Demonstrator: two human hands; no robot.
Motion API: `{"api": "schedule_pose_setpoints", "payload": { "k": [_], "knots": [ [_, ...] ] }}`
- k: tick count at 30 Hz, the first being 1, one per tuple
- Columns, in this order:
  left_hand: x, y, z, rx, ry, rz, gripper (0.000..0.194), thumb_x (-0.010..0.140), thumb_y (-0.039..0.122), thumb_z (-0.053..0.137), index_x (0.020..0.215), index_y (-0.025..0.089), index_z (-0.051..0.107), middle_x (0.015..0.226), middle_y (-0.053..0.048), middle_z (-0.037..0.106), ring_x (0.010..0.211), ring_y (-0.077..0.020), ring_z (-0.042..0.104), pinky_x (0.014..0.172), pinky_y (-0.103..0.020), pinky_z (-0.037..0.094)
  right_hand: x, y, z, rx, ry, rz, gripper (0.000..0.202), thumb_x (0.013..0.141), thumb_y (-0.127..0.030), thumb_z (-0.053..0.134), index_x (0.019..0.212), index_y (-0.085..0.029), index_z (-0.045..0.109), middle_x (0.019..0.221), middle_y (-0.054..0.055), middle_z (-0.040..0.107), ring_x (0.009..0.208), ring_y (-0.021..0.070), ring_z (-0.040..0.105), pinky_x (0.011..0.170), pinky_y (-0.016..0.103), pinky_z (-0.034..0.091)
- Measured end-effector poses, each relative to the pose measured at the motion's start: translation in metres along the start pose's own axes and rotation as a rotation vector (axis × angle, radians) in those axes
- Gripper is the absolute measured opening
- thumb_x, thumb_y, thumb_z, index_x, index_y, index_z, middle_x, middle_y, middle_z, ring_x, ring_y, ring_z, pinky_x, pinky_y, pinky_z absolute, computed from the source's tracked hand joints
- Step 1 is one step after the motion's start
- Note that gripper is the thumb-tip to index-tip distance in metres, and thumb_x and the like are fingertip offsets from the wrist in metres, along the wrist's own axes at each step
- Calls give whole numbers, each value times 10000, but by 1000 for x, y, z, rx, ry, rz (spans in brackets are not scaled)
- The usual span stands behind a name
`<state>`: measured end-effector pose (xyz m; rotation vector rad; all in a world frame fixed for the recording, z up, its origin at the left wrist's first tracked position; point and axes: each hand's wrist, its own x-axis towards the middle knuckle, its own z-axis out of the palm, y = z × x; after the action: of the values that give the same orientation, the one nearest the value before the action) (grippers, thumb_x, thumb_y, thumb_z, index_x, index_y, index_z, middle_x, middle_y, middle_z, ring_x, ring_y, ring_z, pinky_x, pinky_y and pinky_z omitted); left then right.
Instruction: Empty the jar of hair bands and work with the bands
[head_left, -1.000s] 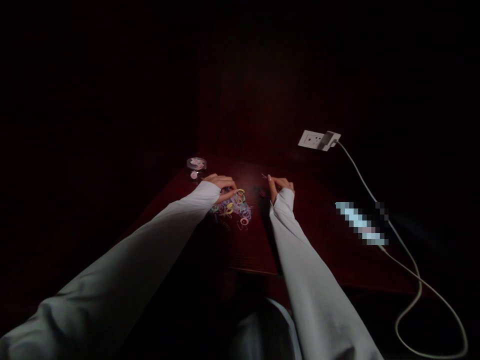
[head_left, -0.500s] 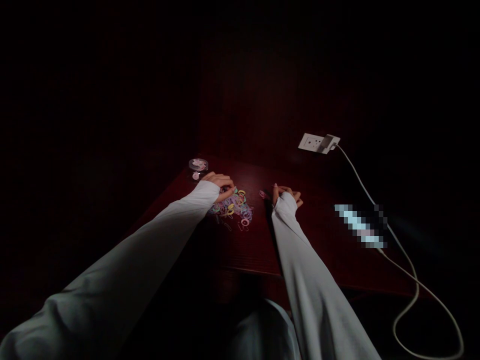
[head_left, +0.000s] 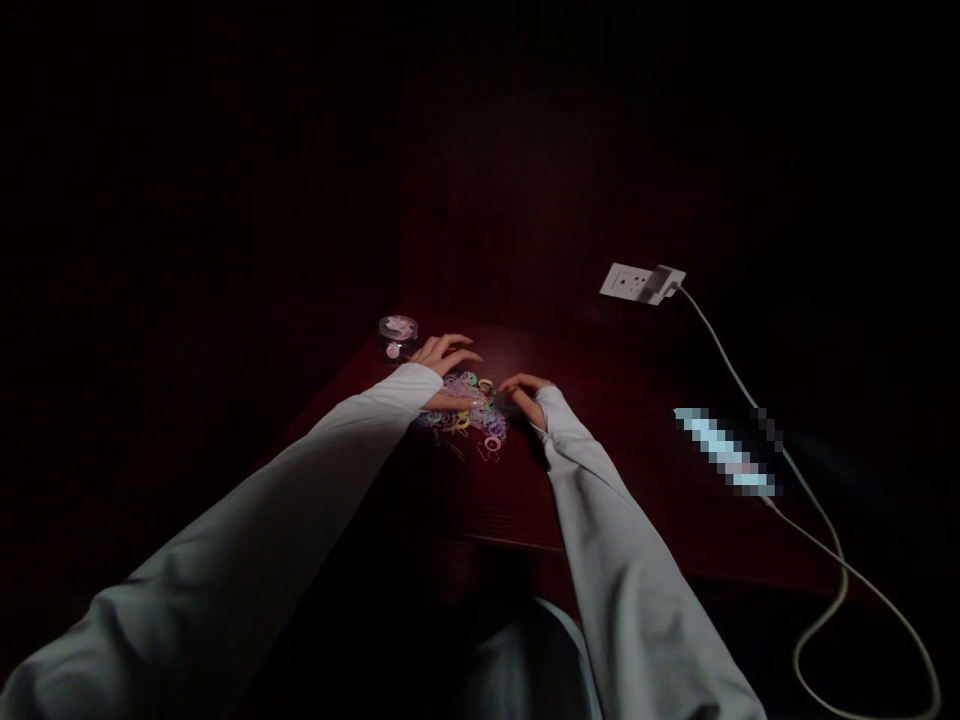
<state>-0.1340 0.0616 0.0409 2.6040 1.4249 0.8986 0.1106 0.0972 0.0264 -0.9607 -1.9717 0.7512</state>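
Note:
A heap of small elastic hair ties (head_left: 491,425) in purple, yellow, green and pink lies on the dark red table. My left hand (head_left: 444,365) is at the heap's left side, fingers spread apart, with the thumb stretched across the ties and nothing gripped. From the right, my right hand (head_left: 529,392) reaches the heap's edge, its fingertips bent close together. Whatever may be between those fingertips is too small and dark to make out. Behind my left hand stands a clear round container (head_left: 397,328) with pink and white pieces showing in it.
On the wall at the back right is a white socket (head_left: 631,283) with a charger (head_left: 666,284) plugged in. Its white cable (head_left: 724,350) loops down the right side to a blurred-out bright device (head_left: 724,452) on the table (head_left: 502,510).
My right hand has moved left to the heap and its fingertips have come together. My left hand has uncurled its fingers and spread its thumb over the ties. The small pink piece is no longer visible.

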Motion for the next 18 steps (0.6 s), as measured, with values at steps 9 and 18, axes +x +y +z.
{"api": "schedule_pose_setpoints", "payload": {
  "k": [9,18],
  "knots": [
    [-6,-13,30,-218,-160,86,866,670,594,833,1424,301,524,1602,-99,364,1418,-327,450,1174,-469,369,-13,-19,-7,252,-460,412,559,803,-610,497,499,-171,660,435,63,615,369,135,539,425,253,394],
    [5,-19,35,-294,-141,255,422,857,339,697,1257,214,648,1354,-97,639,1281,-229,591,1103,-365,431,-15,-29,-4,365,-430,261,459,804,-557,593,674,-148,756,646,83,738,616,165,681,625,261,497]
  ]
}}
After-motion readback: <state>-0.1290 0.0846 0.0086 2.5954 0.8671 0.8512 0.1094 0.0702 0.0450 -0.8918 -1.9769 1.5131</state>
